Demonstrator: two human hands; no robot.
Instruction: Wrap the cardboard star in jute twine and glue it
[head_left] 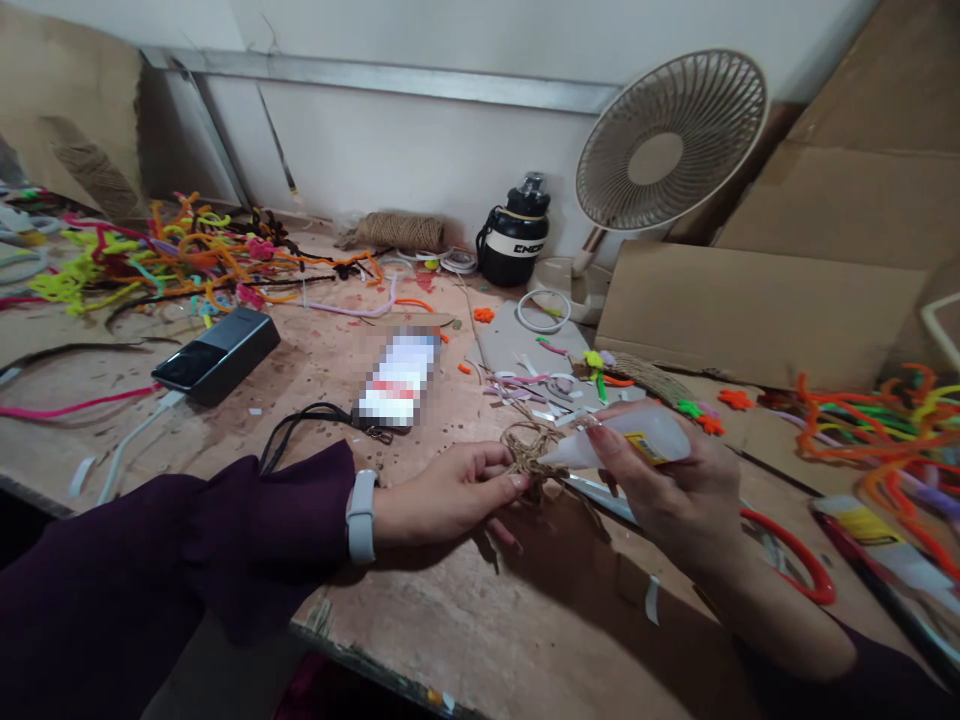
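My left hand [450, 495] pinches a small piece made of brown jute twine [531, 448] just above the wooden table [450, 620]. My right hand [679, 490] is wrapped round a white glue bottle [637, 438], its pointed nozzle touching the twine piece. A white band sits on my left wrist below a dark purple sleeve. Under my right hand lie scissors with red handles [795, 555], partly hidden by the hand.
A pile of coloured pipe cleaners [172, 260] covers the back left, and more [892, 430] lie at the right. A black power bank [217, 355], a jute spool [401, 232], a black bottle [516, 235], a desk fan [667, 140] and cardboard sheets [757, 310] stand around.
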